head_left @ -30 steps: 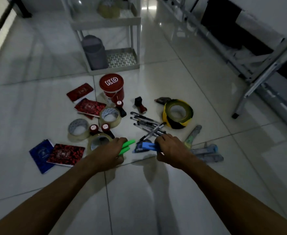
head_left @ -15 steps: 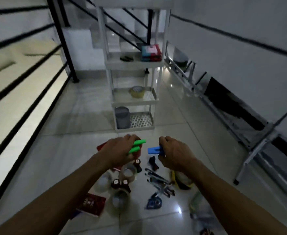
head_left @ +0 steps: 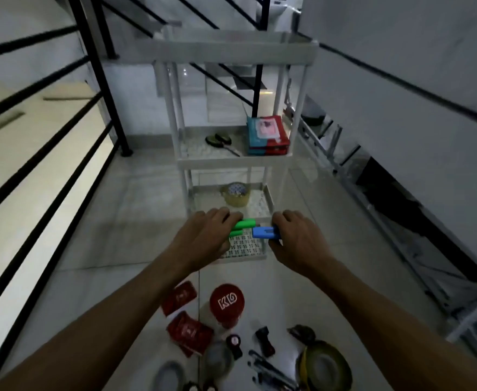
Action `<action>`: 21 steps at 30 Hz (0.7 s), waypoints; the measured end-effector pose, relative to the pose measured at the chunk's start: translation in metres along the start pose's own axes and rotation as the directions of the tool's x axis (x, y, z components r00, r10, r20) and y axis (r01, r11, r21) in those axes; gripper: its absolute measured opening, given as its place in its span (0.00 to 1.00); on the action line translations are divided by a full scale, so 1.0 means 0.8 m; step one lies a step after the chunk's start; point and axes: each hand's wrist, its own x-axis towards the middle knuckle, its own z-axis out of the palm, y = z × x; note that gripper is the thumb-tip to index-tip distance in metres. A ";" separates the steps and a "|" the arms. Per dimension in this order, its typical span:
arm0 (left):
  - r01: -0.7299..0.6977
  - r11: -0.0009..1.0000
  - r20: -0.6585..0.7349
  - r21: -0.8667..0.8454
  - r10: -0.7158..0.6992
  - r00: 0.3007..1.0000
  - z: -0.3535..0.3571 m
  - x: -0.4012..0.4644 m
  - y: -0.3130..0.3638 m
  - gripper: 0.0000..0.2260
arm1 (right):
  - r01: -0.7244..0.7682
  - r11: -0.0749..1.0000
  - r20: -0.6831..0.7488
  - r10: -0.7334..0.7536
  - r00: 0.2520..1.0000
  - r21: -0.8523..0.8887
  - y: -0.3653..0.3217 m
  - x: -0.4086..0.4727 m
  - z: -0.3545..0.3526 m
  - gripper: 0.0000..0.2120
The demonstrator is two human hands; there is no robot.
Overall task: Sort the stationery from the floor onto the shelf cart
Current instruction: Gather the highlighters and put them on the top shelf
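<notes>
Both hands have moved closer to the cart (head_left: 235, 160) at 12 o'clock. Left hand (head_left: 203, 239) grips green markers (head_left: 241, 227); right hand (head_left: 299, 239) pinches a blue eraser (head_left: 264, 232). Each should land gently on a shelf with matching things.

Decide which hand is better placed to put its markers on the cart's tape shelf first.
Probably the left hand: its green markers sit nearer the brown tape roll on the white shelf cart.

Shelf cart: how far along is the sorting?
Done: books and scissors on the middle shelf, tape below. In hand: green markers in the left hand, blue item in the right hand. Left: red tub, notebooks, striped tape.
</notes>
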 end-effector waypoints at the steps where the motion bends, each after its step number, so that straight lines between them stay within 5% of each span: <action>1: -0.009 1.000 -0.005 0.023 0.009 1.000 -0.012 0.014 -0.011 0.21 | 0.009 1.000 0.001 -0.009 1.000 -0.005 0.001 0.018 -0.011 0.10; 13: -0.055 0.994 -0.189 0.096 0.073 0.979 -0.249 0.148 -0.147 0.23 | 0.145 0.988 -0.133 -0.150 0.980 -0.043 -0.019 0.234 -0.236 0.09; 21: 0.036 0.996 -0.271 0.080 -0.013 0.962 -0.327 0.192 -0.232 0.27 | 0.013 0.999 -0.060 -0.011 0.998 0.037 -0.002 0.341 -0.316 0.16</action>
